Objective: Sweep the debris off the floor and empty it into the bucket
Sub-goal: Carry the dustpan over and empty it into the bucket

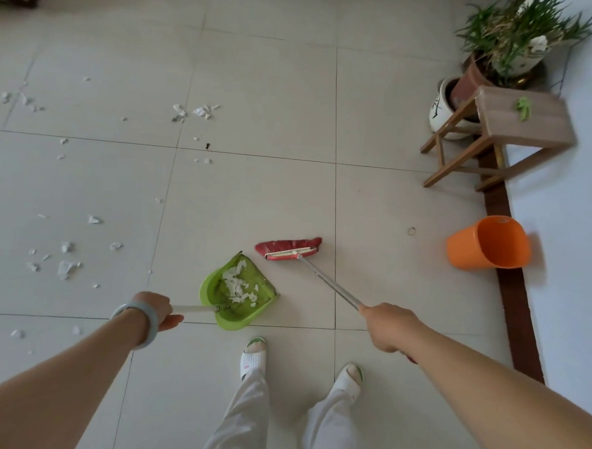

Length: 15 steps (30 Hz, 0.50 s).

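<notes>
My left hand (156,311) grips the pale handle of a green dustpan (212,288), which holds a pile of white paper scraps. My right hand (387,327) grips the metal handle of a broom with a red head (288,247); the head rests on the tiled floor just beyond and right of the dustpan. White paper debris (67,267) lies scattered over the floor at the left and middle. An orange bucket (489,243) stands by the wall at the right, well apart from the broom.
A wooden stool (519,116) and potted plants (510,40) stand at the back right by the wall. A dark skirting strip (510,287) runs along the right wall. My feet in white slippers (255,356) are below the dustpan. A small ring (411,231) lies on the floor.
</notes>
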{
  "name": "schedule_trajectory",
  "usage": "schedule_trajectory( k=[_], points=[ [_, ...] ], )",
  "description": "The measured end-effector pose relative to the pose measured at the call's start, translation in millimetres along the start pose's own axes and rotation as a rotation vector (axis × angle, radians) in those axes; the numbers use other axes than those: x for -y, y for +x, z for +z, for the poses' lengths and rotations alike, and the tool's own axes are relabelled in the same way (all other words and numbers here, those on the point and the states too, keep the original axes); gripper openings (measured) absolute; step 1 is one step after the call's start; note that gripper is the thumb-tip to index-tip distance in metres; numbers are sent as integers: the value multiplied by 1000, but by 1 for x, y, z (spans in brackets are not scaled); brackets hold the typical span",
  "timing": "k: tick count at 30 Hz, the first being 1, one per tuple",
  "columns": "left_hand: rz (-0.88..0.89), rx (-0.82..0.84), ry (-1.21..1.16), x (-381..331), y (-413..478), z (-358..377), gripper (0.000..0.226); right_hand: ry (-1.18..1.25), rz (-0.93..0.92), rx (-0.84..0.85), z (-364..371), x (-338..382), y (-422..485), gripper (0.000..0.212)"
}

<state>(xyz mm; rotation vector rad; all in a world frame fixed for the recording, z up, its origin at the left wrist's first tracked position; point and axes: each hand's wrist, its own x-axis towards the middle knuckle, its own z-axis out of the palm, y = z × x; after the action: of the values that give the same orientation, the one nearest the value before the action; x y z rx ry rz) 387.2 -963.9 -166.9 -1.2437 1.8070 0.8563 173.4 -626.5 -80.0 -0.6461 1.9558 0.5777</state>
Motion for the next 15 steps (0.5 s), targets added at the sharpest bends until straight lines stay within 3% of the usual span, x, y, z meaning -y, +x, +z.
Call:
schedule_trajectory(
  k=[5, 11, 15],
  points=[
    [64, -73, 450, -31, -26, -9, 42, 334, 91, 41, 20, -33, -35, 67],
    [112, -38, 551, -48, 1, -4, 33, 700, 192, 24, 36, -21, -32, 59],
    [239, -98, 809, -68, -2, -1, 36, 834, 203, 22, 37, 12, -10, 43]
  ],
)
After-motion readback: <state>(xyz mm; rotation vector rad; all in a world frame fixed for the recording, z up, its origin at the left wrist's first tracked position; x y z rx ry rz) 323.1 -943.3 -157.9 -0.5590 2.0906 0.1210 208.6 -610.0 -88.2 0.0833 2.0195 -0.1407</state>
